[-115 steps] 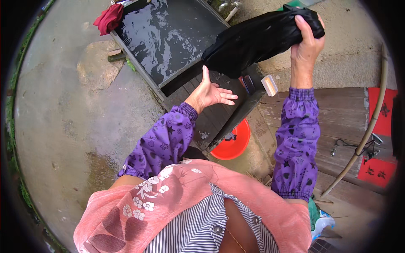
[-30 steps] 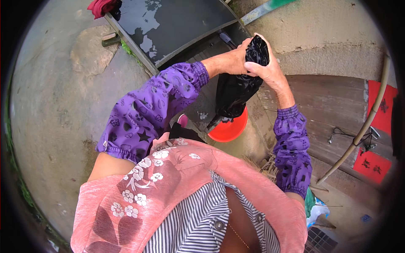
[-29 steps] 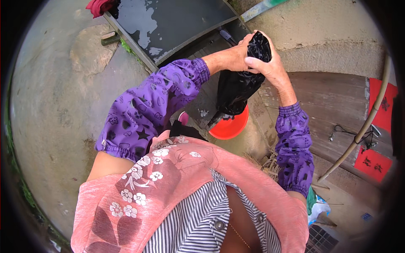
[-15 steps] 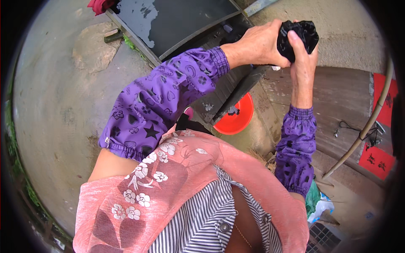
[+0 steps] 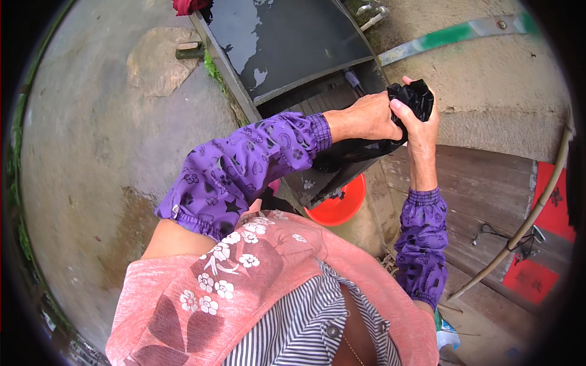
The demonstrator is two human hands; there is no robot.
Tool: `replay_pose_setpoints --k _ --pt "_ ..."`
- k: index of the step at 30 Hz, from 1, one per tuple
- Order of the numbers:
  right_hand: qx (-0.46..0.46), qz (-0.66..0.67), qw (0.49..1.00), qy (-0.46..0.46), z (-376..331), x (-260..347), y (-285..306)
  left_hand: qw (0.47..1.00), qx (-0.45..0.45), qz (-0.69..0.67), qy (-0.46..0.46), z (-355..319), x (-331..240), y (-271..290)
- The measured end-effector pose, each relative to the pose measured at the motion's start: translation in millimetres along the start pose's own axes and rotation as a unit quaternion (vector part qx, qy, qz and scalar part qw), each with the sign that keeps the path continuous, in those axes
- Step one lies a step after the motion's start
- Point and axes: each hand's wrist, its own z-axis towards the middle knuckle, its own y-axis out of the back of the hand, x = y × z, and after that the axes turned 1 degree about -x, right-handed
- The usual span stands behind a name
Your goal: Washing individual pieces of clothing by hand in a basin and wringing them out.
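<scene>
Both my hands grip a shiny, wet-looking black cloth [image 5: 416, 97], bunched up over the washing trough [image 5: 317, 180]. My left hand [image 5: 369, 119] is closed round its lower left part, knuckles up. Wrapped about the upper right side is my right hand [image 5: 421, 133], its thumb pressed on the front of the bundle. More dark material stretches left beneath my left wrist; I cannot tell how much of it is the same cloth. Below the trough's near edge stands a red basin [image 5: 351, 206] with something small and dark in it.
A concrete tank [image 5: 293, 49] of dark water adjoins the trough. A red cloth [image 5: 188, 6] hangs on its corner, and a small block [image 5: 188, 50] lies left of it. On the right are wooden boards [image 5: 470, 177], a bent pole [image 5: 516, 236] and red paper [image 5: 530, 279].
My hands have come lower and slightly left in the picture with the black cloth, and the bundle is gripped tighter. The view has shifted, so the tank and basin sit differently.
</scene>
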Motion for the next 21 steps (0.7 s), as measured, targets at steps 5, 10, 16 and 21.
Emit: replay_pose_setpoints --k 5,10,16,21 --pt "-0.04 0.057 0.997 -0.014 3 -3 3 0.992 0.0 -0.119 -0.03 -6 -13 13" --pt "-0.081 0.067 0.994 0.027 0 30 7 0.84 -0.167 -0.51 0.079 -17 55 38" --pt "-0.085 0.067 0.986 0.126 -9 61 21 0.603 -0.16 -0.595 0.507 -73 157 22" --pt "-0.075 0.182 0.966 0.168 -29 68 23 0.584 -0.133 -0.712 0.367 -30 169 4"
